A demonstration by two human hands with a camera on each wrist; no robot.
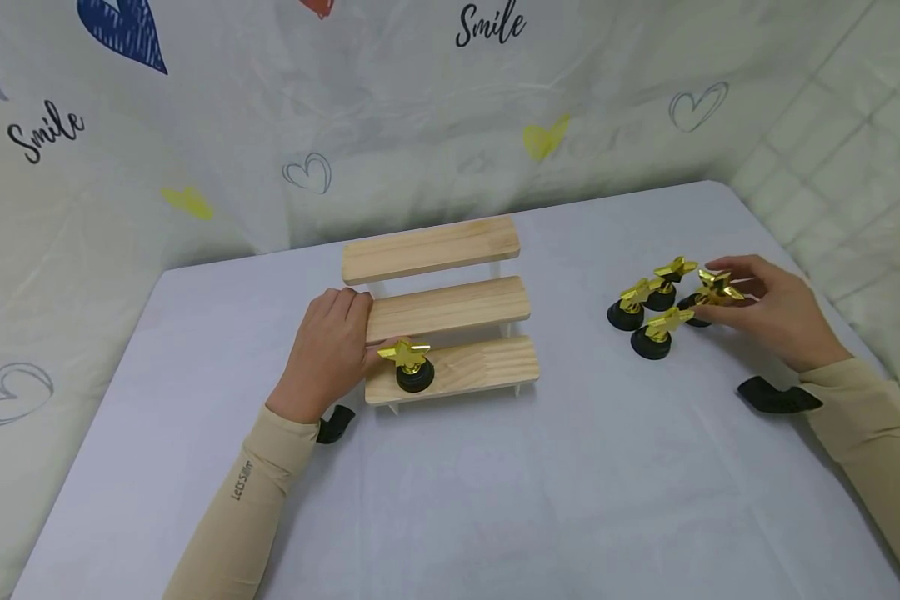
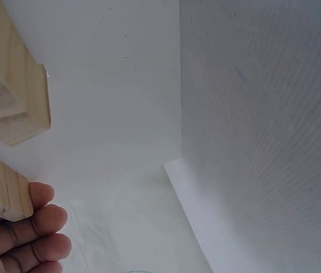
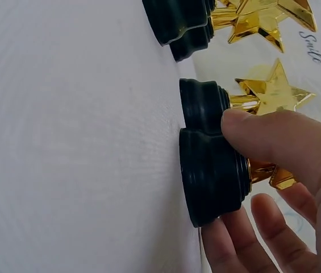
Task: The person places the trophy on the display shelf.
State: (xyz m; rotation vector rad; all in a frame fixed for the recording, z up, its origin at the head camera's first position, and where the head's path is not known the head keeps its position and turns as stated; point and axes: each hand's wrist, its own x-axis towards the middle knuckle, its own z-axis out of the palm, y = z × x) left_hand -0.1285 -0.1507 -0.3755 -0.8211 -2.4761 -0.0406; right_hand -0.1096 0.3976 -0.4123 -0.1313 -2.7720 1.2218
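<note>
A three-tier wooden display stand [image 1: 450,308] stands on the table. My left hand [image 1: 328,354] grips the left end of its middle plank, and the left wrist view shows the fingers [image 2: 49,219] curled round the wood. One gold star trophy [image 1: 414,375] with a round black base stands on the bottom plank, near the left thumb. Toward the right, my right hand [image 1: 780,312] holds another star trophy [image 3: 214,176] between thumb and fingers, its base low by the table. Close beside it stand three more trophies [image 1: 654,340] in a cluster.
A white cloth covers the table [image 1: 570,483]. Behind it hangs a white curtain [image 1: 420,108] printed with hearts and words. Black straps or mounts [image 1: 778,396] sit at both wrists.
</note>
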